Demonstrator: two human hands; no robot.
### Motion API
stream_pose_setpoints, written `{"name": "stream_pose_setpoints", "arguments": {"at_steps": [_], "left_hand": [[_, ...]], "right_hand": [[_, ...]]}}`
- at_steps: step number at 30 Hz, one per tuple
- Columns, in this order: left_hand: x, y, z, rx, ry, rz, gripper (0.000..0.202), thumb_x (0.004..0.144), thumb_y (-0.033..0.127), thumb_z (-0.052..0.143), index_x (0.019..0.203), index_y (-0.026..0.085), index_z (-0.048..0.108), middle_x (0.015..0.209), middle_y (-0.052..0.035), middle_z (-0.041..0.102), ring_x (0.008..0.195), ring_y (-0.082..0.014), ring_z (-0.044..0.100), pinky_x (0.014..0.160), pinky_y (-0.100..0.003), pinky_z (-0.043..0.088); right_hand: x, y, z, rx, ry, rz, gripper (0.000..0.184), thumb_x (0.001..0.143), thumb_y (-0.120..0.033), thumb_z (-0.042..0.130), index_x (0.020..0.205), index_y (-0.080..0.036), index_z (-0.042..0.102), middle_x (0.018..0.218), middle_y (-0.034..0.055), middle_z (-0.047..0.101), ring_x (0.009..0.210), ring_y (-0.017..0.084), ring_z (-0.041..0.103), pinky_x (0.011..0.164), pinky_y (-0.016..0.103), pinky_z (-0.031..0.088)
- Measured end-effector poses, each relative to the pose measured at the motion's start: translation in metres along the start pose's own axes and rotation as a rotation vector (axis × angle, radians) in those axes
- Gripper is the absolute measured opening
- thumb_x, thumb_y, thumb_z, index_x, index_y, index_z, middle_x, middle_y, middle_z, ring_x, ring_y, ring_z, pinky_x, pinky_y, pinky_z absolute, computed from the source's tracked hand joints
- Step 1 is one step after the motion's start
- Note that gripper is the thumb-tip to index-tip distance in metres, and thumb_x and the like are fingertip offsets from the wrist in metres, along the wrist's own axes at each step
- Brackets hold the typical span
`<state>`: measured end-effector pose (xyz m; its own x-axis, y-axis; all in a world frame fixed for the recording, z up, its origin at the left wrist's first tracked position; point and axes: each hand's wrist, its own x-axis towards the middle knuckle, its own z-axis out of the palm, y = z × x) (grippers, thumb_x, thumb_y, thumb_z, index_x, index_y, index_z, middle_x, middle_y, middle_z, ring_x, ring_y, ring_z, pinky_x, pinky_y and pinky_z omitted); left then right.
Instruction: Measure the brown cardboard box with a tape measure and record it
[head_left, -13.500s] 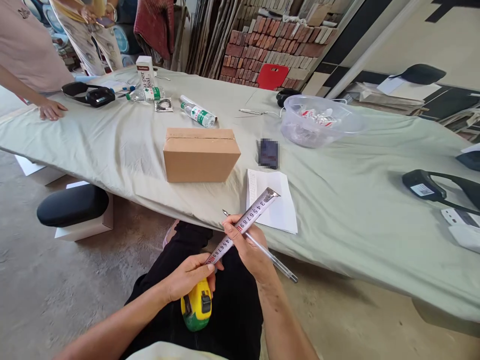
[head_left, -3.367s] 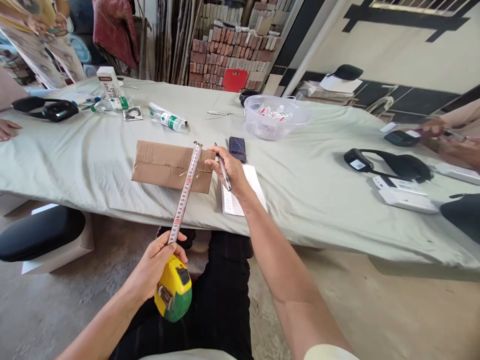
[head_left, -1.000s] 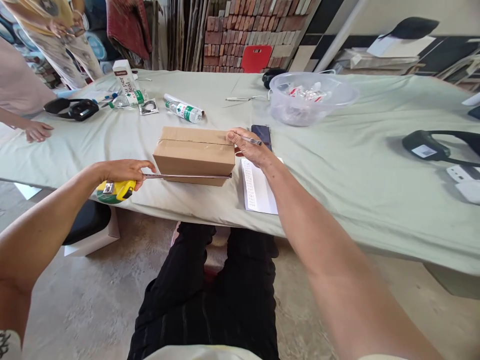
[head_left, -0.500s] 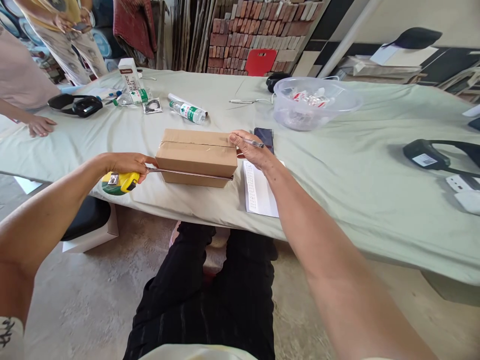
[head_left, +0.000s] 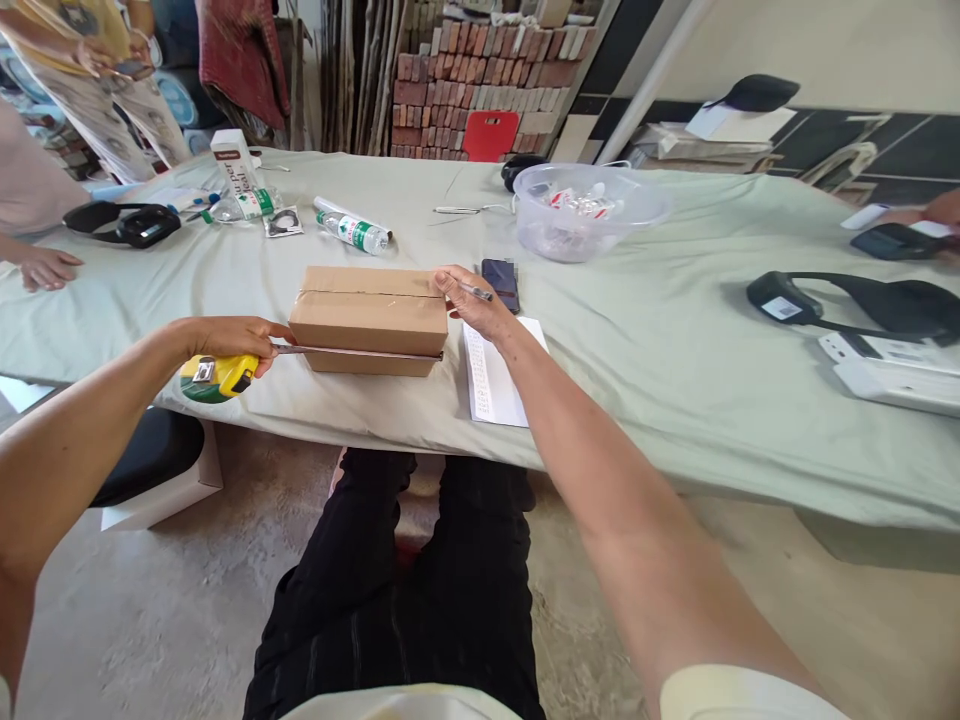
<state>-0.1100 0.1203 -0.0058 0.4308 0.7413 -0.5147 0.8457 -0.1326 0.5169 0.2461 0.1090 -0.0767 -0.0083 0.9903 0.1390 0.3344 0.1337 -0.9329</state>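
Observation:
A closed brown cardboard box (head_left: 367,312) stands on the cloth-covered table in front of me. My left hand (head_left: 244,338) pinches the tape measure (head_left: 219,374) at the box's left end, with the yellow and green case below the fingers. The tape's blade (head_left: 360,351) runs straight along the near side of the box to its right corner. My right hand (head_left: 474,300) rests at the box's right end with a pen (head_left: 475,291) held in it. Its fingertips behind the box corner are partly hidden. Beside that wrist lies a white sheet (head_left: 504,375) with a printed column.
A phone (head_left: 501,283) lies beyond my right hand. Further back are a clear plastic tub (head_left: 585,212) and a water bottle (head_left: 356,233). Black headsets (head_left: 847,300) lie to the right and left. A co-worker's hand (head_left: 46,268) rests at the left edge.
The view has swung slightly right, so everything sits further left. Both hands, the tape and the box keep the same arrangement. Another person's hand now shows at the right edge.

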Motion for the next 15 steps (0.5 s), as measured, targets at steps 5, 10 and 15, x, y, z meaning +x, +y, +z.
{"name": "stream_pose_setpoints", "arguments": {"at_steps": [5,10,15], "left_hand": [[0.008,-0.008,0.001,-0.151,-0.212,-0.031,0.029,0.068,0.024,0.056,0.094,0.015,0.066,0.059,0.0021,0.065,0.051,-0.0131,0.051,0.045,-0.021,0.033],[0.009,-0.013,0.010,-0.258,-0.249,0.005,0.020,0.075,0.031,0.058,0.085,0.016,0.066,0.060,0.0001,0.064,0.054,-0.0143,0.053,0.048,-0.023,0.037],[0.004,-0.006,0.034,-0.311,-0.358,0.040,0.026,0.084,0.040,0.057,0.093,0.016,0.063,0.066,-0.0008,0.063,0.053,-0.0116,0.049,0.048,-0.022,0.038]], "right_hand": [[-0.017,0.008,-0.006,0.046,0.185,0.049,0.066,0.080,-0.078,0.042,0.119,-0.027,0.058,0.119,0.0065,0.066,0.081,0.016,0.065,0.074,0.032,0.053],[-0.067,0.023,-0.021,0.023,0.382,0.079,0.063,0.085,-0.075,0.036,0.120,-0.027,0.058,0.108,0.0048,0.067,0.079,0.014,0.063,0.075,0.030,0.053],[-0.131,0.043,-0.023,0.017,0.486,0.096,0.051,0.089,-0.063,0.038,0.111,-0.024,0.062,0.097,0.0038,0.067,0.077,0.014,0.062,0.076,0.030,0.053]]}}
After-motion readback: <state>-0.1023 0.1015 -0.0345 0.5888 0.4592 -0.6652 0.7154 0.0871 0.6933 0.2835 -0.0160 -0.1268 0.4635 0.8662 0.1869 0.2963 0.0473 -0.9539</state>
